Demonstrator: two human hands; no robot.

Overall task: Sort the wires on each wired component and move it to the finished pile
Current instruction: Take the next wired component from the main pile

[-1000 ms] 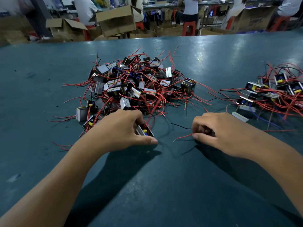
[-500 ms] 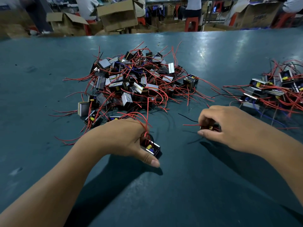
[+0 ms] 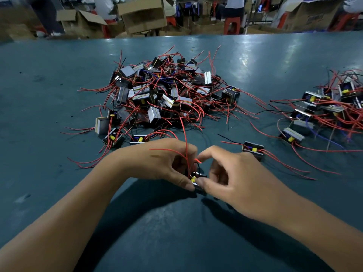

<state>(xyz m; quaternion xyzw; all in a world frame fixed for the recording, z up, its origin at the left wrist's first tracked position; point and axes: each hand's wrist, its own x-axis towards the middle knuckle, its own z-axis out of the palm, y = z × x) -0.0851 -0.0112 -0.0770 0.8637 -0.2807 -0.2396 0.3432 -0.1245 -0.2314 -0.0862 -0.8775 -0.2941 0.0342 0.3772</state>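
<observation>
I pinch the small black wired component with yellow part (image 3: 195,179) between left hand (image 3: 163,161) and right hand (image 3: 233,177), steadying it to separate its red wires (image 3: 185,142); finished pile (image 3: 326,110) lies at two o'clock.

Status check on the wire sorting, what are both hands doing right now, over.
Left hand and right hand both pinching one wired component. Its red wires stick up between them. Unsorted pile behind; nothing blocking.

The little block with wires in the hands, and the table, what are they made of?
The component looks like a grey metal core with a dull sheen, a yellow part, probably plastic, and red wires in bendy plastic coating. The table looks like a smooth teal painted or coated top: it mirrors the lights.
</observation>
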